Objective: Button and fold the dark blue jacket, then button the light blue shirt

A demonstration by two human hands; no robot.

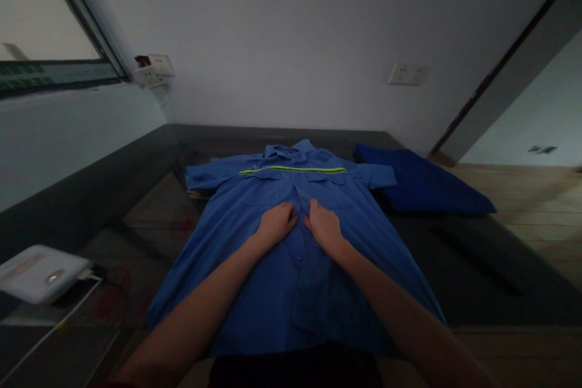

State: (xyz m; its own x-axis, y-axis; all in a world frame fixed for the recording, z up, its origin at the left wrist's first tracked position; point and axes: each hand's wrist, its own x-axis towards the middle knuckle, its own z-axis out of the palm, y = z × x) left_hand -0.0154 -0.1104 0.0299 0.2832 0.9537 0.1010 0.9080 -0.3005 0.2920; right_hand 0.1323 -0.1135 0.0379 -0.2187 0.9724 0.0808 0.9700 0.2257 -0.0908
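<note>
Shirt (291,279) under the 2 grips (277,222)

Decent room on the table (464,302) right of the blue shirt (295,291), but dark-blue cloth (418,179) blocks farther back; white box (40,273) crowds the near left.

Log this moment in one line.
left hand: at front opening of blue shirt | right hand: opposite side of opening | grip: unclear | shirt: front up, sleeves spread | right: darker blue cloth
</note>
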